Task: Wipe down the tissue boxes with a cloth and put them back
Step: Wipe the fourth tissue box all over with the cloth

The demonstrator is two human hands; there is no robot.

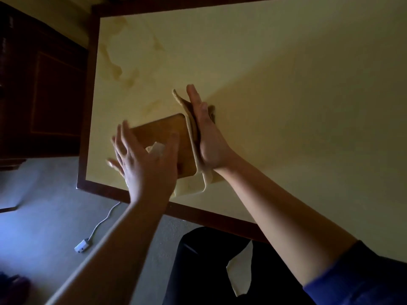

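Head view: your right hand (206,137), fingers straight and together, presses the cloth (191,137) flat on the tissue box (163,133) side; left hand (143,159), fingers spread, steadies its top near the table (286,84) corner. Wiping's underway; next, probably turn the box.

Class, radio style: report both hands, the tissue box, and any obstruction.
Left hand open, steadying tissue box top. Right hand flat, pressing cloth against box's side. Box on table. Nothing in the way.

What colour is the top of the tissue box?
Orange-brown, on the square tissue box with white tissue poking out; seen in the head view.
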